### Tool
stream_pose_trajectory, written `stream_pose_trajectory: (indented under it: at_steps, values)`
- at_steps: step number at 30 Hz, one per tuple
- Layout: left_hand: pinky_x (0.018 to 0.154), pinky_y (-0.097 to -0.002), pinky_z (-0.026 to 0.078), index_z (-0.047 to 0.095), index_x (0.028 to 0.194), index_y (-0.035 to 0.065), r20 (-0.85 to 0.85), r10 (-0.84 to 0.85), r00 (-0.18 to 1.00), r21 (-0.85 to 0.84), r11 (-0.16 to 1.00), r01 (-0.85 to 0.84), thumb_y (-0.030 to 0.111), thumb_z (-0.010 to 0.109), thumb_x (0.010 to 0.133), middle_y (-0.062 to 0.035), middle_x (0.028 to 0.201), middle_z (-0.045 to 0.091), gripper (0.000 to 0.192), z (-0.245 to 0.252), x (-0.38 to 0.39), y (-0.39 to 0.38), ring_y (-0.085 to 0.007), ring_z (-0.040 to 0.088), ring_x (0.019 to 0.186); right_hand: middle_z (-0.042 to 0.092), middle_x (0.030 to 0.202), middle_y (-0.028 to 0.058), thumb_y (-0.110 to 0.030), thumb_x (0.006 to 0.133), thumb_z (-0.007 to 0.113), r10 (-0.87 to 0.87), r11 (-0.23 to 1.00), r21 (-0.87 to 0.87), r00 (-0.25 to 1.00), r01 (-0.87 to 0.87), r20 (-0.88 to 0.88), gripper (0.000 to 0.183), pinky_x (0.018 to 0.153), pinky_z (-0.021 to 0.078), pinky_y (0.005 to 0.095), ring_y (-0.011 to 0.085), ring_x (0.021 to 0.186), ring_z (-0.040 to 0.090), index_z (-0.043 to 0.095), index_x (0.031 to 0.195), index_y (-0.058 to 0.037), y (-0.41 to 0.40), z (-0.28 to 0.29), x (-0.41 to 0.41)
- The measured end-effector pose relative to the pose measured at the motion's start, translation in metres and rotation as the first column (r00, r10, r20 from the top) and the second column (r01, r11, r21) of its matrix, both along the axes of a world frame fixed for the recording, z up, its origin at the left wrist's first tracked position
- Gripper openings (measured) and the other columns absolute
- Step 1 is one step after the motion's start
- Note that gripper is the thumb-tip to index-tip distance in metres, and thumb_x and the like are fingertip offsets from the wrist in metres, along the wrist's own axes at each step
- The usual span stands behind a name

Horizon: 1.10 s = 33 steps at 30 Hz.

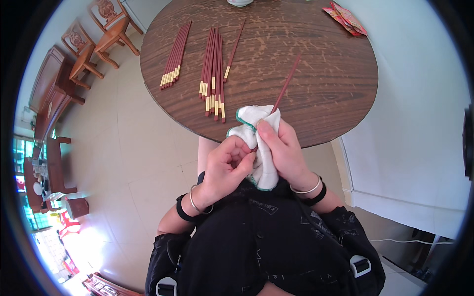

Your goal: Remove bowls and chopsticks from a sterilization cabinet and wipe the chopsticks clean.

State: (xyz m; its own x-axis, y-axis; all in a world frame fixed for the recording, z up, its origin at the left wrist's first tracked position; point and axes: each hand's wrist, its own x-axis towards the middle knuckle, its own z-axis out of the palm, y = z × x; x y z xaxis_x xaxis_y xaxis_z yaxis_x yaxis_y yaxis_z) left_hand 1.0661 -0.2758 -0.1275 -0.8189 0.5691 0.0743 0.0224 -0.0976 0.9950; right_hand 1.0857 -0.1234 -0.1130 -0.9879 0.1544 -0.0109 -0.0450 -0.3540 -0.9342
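My right hand grips a white cloth with green edging, folded around a dark red chopstick whose bare length points up and away over the table. My left hand pinches the chopstick's near end at the cloth's left side; that end is mostly hidden by fingers. Beyond my hands, a middle bunch of red chopsticks with gold bands lies on the round table. Another bunch of the same chopsticks lies to its left, and a single chopstick lies just right of the middle bunch.
The round wood-grain table has red packets at its far right and a white bowl at its far edge. A white wall stands close on the right. Carved wooden chairs stand at the far left on the tiled floor.
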Motion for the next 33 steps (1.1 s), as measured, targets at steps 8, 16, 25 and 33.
stream_pose_trajectory:
  at_steps: [8, 16, 25, 33]
  values:
    - [0.053, -0.0168, 0.041, 0.054, 0.104, -0.0009, -0.344, 0.262, 0.902, -0.071, 0.95, -0.303, 0.005, 0.056, 0.092, -0.0003, 0.074, 0.059, 0.014, 0.019, -0.019, 0.003, -0.0035, 0.054, 0.061, 0.064, 0.089, 0.006, -0.02, 0.095, 0.052, 0.118, 0.928, 0.356, 0.993, -0.11, -0.001, 0.026, 0.069, 0.0474, 0.0289, 0.013, 0.078, 0.06, 0.055, 0.112, -0.0002, 0.01, 0.005, -0.005]
    - [0.052, -0.0181, 0.042, 0.06, 0.088, -0.0022, -0.019, 0.334, 0.943, 0.061, 0.941, -0.332, 0.005, 0.063, 0.088, 0.0018, 0.07, 0.06, 0.008, 0.027, -0.033, 0.0, -0.0016, 0.052, 0.062, 0.064, 0.083, 0.0175, -0.019, 0.091, 0.055, 0.443, 0.745, 0.524, 0.893, -0.414, 0.076, 0.021, 0.065, 0.0477, 0.0392, 0.0364, 0.074, 0.063, 0.056, 0.102, -0.0019, 0.002, 0.013, -0.003]
    - [0.049, -0.0188, 0.041, 0.054, 0.089, 0.0008, -0.064, 0.453, 0.889, 0.096, 0.89, -0.446, 0.013, 0.051, 0.096, -0.004, 0.073, 0.06, 0.015, 0.031, -0.05, -0.025, -0.0059, 0.052, 0.055, 0.064, 0.08, 0.0192, -0.024, 0.089, 0.058, 0.422, 0.615, 0.653, 0.884, -0.441, 0.201, 0.026, 0.065, 0.0476, 0.0394, 0.0374, 0.073, 0.062, 0.057, 0.099, -0.0007, 0.003, 0.011, -0.011]
    - [0.046, -0.0196, 0.037, 0.057, 0.088, 0.0007, -0.33, 0.483, 0.811, -0.176, 0.813, -0.556, 0.02, 0.056, 0.094, -0.0006, 0.065, 0.056, 0.021, 0.033, -0.196, -0.098, -0.004, 0.049, 0.051, 0.067, 0.085, 0.0102, -0.02, 0.09, 0.058, 0.405, 0.797, 0.388, 0.886, -0.464, 0.228, 0.029, 0.069, 0.0494, 0.0297, 0.0181, 0.077, 0.066, 0.059, 0.112, -0.0016, 0.019, 0.001, -0.011]
